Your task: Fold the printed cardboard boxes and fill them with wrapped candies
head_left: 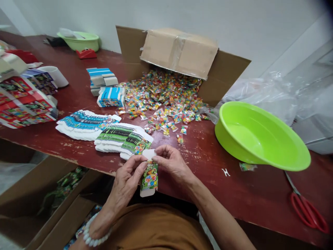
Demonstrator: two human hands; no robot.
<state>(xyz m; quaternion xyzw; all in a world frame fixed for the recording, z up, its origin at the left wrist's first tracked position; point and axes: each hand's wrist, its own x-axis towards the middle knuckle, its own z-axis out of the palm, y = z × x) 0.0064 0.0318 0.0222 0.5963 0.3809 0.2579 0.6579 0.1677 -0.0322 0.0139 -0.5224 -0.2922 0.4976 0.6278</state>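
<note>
Between my two hands is a small green printed candy box (150,178), its white flaps showing at the top and bottom. My left hand (130,173) pinches its upper left edge. With thumb and fingers closed, my right hand (171,161) grips the white flap at the upper right. Just beyond lies a fanned stack of flat green cartons (122,139), with a stack of flat blue cartons (85,123) to its left. Small wrapped candies (166,100) spill from a tipped cardboard box (179,52) farther back.
A bright green basin (260,135) stands at the right, with red-handled scissors (307,210) nearby. Bundled blue cartons (111,96) sit left of the candies; red carton bundles (23,100) are at far left. Below the table's front edge, an open cardboard box (33,187) holds green packs.
</note>
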